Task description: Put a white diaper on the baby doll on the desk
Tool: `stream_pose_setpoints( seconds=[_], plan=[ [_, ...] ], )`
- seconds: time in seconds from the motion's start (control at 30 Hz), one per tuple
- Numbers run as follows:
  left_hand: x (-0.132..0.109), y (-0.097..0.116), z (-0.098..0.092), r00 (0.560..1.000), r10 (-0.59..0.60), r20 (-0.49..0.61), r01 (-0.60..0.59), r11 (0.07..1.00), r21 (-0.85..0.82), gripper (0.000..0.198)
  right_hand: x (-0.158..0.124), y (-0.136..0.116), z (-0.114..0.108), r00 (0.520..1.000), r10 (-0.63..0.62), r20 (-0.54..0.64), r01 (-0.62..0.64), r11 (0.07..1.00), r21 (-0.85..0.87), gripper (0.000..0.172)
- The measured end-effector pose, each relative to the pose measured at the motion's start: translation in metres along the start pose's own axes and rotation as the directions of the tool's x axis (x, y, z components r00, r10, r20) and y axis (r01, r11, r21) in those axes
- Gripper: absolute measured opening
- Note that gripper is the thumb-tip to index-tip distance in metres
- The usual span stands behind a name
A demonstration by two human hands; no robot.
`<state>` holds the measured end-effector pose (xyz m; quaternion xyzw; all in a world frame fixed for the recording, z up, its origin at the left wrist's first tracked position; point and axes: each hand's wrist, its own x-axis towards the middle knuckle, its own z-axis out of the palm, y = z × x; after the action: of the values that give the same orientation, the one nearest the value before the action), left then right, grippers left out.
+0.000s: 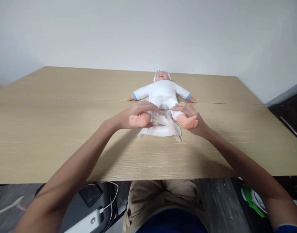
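Note:
A baby doll (pixel 163 88) in a white outfit with blue cuffs and a white headband lies on its back, arms spread and feet toward me. Beneath its bottom and legs is a spread-out white diaper (pixel 160 130), its crumpled near end on the table. My left hand (pixel 136 111) is wrapped round the doll's leg on the left, fingers over the top and thumb low near the diaper. Round the leg on the right, my right hand (pixel 187 111) lays its fingers over the thigh; its thumb is hidden behind the foot.
The wooden table (pixel 66 136) meets a pale wall at the back. Below its front edge on the left, a white power bank (pixel 86 221) with a cable lies on a dark surface. A black object (pixel 287 110) stands at the right edge.

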<state>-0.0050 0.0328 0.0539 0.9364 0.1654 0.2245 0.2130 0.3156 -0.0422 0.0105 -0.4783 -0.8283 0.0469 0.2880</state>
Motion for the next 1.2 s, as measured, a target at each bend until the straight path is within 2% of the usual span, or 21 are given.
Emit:
stream_pose_setpoints(
  seconds=[0.1, 0.2, 0.33, 0.43, 0.63, 0.83, 0.93, 1.0, 1.1, 1.13, 1.2],
  plan=[
    [-0.026, -0.012, 0.000, 0.996, 0.060, 0.063, -0.062, 0.998, 0.034, 0.030, -0.012, 0.018, 0.002, 0.987, -0.144, 0.067, 0.142, 0.989, 0.040, 0.044],
    [-0.045, -0.024, 0.011, 0.993, 0.056, 0.103, -0.064, 0.995, 0.071, 0.038, -0.023, 0.032, 0.012, 0.960, -0.239, 0.144, 0.238, 0.971, 0.027, 0.045],
    [-0.058, -0.037, 0.029, 0.993, 0.022, 0.115, -0.035, 0.992, 0.118, 0.053, -0.031, 0.041, 0.023, 0.959, -0.222, 0.177, 0.229, 0.973, -0.016, 0.042],
    [-0.062, -0.041, 0.035, 0.990, 0.025, 0.136, -0.042, 0.991, 0.124, 0.062, -0.031, 0.042, 0.023, 0.956, -0.220, 0.195, 0.228, 0.973, -0.022, 0.047],
    [-0.062, -0.036, 0.035, 0.990, -0.002, 0.140, -0.013, 0.994, 0.107, 0.054, -0.030, 0.046, 0.017, 0.937, -0.259, 0.235, 0.263, 0.965, 0.015, 0.054],
    [-0.061, -0.026, 0.031, 0.980, -0.040, 0.192, 0.026, 0.997, 0.073, 0.050, -0.029, 0.052, 0.005, 0.931, -0.231, 0.284, 0.192, 0.968, 0.158, 0.053],
    [-0.060, -0.014, 0.033, 0.975, -0.093, 0.201, 0.080, 0.994, 0.071, 0.047, -0.030, 0.040, -0.002, 0.927, -0.196, 0.319, 0.143, 0.973, 0.181, 0.049],
    [-0.059, -0.005, 0.041, 0.979, -0.126, 0.159, 0.111, 0.989, 0.100, 0.047, -0.034, 0.022, 0.000, 0.942, -0.152, 0.298, 0.125, 0.986, 0.110, 0.045],
    [-0.057, 0.003, 0.060, 0.989, -0.140, 0.040, 0.130, 0.974, 0.183, 0.059, -0.042, -0.009, 0.014, 0.966, -0.096, 0.238, 0.119, 0.989, -0.086, 0.069],
    [-0.057, 0.004, 0.066, 0.990, -0.142, 0.009, 0.137, 0.968, 0.210, 0.054, -0.044, -0.018, 0.021, 0.972, -0.080, 0.223, 0.115, 0.982, -0.148, 0.073],
    [-0.055, 0.006, 0.074, 0.987, -0.159, -0.021, 0.160, 0.955, 0.250, 0.035, -0.046, -0.030, 0.033, 0.980, -0.056, 0.189, 0.102, 0.964, -0.244, 0.063]
  ],
)
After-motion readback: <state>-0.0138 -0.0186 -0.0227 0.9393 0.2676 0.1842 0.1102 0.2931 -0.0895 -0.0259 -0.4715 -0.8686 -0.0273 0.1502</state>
